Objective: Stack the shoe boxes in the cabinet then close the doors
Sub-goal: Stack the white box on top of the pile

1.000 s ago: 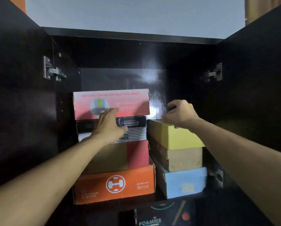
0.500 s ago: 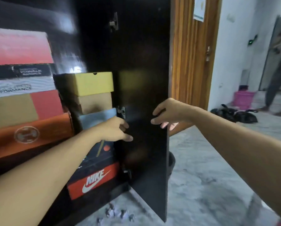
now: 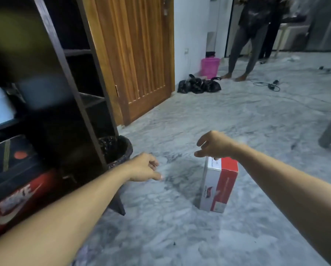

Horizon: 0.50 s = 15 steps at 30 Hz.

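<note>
Right hand (image 3: 213,145) hovered w/ fingers loosely curled, empty, just above the upright red-and-white cardboard shoe box (image 3: 217,186) on the grey marble floor (image 3: 180,237). Left hand (image 3: 144,167) half-open, empty, beside the dark wooden cabinet door (image 3: 72,89).

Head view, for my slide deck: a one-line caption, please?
Right hand reaches over an upright red-and-white shoe box on the marble floor; left hand empty.
</note>
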Available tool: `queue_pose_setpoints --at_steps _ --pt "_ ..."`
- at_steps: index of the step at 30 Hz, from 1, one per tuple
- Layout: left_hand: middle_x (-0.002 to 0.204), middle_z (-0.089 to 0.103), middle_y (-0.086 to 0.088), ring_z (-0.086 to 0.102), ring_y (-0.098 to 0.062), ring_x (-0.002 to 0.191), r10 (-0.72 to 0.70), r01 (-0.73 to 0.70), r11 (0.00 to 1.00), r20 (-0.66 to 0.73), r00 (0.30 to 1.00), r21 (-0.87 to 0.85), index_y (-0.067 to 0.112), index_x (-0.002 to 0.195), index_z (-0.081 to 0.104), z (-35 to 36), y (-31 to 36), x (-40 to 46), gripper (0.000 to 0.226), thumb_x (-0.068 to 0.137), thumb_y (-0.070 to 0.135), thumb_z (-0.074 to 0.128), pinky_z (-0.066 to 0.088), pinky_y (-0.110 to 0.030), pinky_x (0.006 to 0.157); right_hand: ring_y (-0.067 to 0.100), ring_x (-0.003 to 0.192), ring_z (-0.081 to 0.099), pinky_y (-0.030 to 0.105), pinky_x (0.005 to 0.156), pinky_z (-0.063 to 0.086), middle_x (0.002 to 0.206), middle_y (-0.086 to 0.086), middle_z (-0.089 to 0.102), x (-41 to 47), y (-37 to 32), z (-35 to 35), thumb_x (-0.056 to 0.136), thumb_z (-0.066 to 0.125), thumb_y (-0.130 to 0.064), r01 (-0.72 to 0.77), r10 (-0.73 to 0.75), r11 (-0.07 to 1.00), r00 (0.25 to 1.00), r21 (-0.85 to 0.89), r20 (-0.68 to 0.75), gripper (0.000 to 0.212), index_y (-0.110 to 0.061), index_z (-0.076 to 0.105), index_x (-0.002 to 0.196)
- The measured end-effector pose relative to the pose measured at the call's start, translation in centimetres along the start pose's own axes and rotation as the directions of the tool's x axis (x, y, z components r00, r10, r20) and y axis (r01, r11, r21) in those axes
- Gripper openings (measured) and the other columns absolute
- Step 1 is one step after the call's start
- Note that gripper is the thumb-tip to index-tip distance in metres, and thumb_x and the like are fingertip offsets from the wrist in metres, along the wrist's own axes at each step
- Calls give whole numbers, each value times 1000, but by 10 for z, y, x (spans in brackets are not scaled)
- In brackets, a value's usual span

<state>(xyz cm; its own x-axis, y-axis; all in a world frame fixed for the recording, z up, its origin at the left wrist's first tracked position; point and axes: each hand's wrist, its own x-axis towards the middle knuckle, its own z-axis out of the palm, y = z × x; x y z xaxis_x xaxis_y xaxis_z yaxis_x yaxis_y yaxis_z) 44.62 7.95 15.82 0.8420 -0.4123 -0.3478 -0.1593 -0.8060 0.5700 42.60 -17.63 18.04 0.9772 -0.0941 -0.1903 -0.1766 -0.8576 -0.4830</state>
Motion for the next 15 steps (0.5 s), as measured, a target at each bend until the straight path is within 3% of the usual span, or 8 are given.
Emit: queue_pose_setpoints --at_steps 3,8,11,15 --pt "123 59 -4 59 -17 109 -12 15 999 97 995 -33 9 133 53 46 8 38 63 79 32 78 48 -28 91 29 116 59 33 94 48 126 8 65 13 56 16 78 76 -39 -74 62 984 995 -160 -79 54 -16 63 125" --pt "117 60 -5 59 -16 99 -60 87 989 218 974 -121 7 136 47 104 14 91 61 84 25 74 46 -25 81 28 126 49 34 100 43 138 10 53 39 113 50 80 73 -45 -193 180 975 976 -110 -121 70 -20 48 140" --pt "106 56 -6 55 -17 93 -89 130 980 251 964 -150 5 137 46 129 11 120 59 86 18 72 44 -26 82 33 138 28 48 110 34 148 11 35 57 127 70 72 66 -68 -191 174 970 978 -148 -117 90 -30 34 147" --pt "118 60 -7 59 -20 107 -132 176 967 226 965 -187 7 135 48 150 5 155 59 82 18 73 47 -29 93 42 141 9 68 103 31 157 8 12 76 125 87 67 61 -76 -215 209 955 977 -205 -53 97 -45 17 147"
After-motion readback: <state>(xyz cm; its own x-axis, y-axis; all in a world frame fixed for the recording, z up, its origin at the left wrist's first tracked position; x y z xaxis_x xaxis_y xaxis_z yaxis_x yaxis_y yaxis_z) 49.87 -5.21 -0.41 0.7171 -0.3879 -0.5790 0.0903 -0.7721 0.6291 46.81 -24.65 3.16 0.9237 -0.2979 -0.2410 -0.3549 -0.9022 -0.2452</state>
